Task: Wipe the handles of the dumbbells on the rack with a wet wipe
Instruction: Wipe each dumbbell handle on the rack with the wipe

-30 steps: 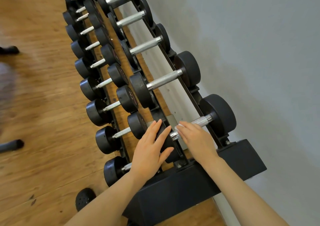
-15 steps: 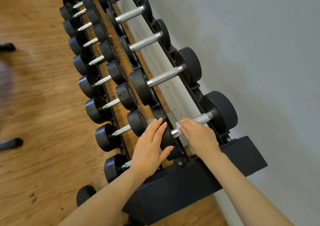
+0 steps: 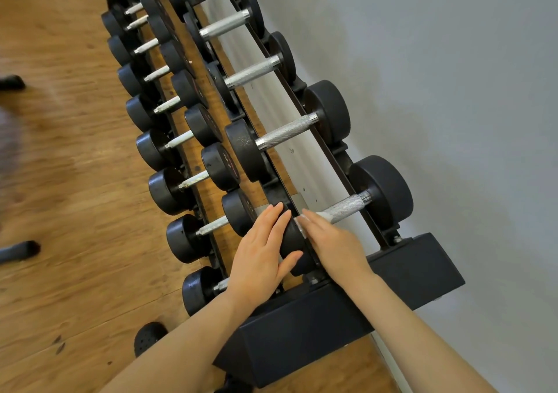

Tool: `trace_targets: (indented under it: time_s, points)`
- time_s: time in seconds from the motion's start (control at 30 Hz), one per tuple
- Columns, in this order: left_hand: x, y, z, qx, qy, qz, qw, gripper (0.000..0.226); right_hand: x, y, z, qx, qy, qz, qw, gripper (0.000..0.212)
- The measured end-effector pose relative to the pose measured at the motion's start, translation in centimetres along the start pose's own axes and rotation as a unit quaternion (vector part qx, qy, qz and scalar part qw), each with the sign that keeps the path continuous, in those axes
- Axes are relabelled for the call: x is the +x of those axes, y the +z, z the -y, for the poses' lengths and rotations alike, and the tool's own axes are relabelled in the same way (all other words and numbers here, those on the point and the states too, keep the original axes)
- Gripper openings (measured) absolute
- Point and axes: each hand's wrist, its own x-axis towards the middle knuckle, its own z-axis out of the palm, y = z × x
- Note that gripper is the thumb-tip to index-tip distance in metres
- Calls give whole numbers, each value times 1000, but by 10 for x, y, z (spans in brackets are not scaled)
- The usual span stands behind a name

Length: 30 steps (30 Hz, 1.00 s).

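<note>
Right hand (image 3: 335, 241) fingers apparently press wipe (image 3: 302, 222) onto handle (image 3: 344, 208); left hand (image 3: 262, 257) fingers straight.

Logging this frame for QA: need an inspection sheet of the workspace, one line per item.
Surface: wooden floor, black rack on it.
Job's things: dumbbells in two rows; white wipe on the nearest upper handle.
Clutter: dark objects at left edge, blurred.
Hands: left hand flat on that dumbbell's near weight; right hand presses the wipe on the handle.
Cables: nothing seen.
Surroundings: grey wall behind rack.
</note>
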Motion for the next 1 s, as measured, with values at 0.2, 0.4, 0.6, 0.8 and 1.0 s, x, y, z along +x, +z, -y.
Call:
trace_targets:
  time_s: [0.2, 0.4, 0.6, 0.8, 1.0]
  points:
    - [0, -1, 1, 8, -1, 8, 1000, 70, 2, 4, -22, -12, 64, -57, 996, 41]
    - [0, 1, -2, 20, -13, 9, 1000, 73, -7, 16, -2, 35, -11, -71, 997, 50]
    - [0, 2, 0, 27, -18, 15, 999, 72, -11, 19, -19, -10, 51, -160, 986, 42]
    - [-1, 3, 0, 23, -12, 8, 1000, 74, -18, 36, -5, 40, -4, -130, 991, 51]
    - [0, 1, -1, 19, -15, 17, 1000, 74, -16, 38, -7, 27, 110, -190, 975, 45]
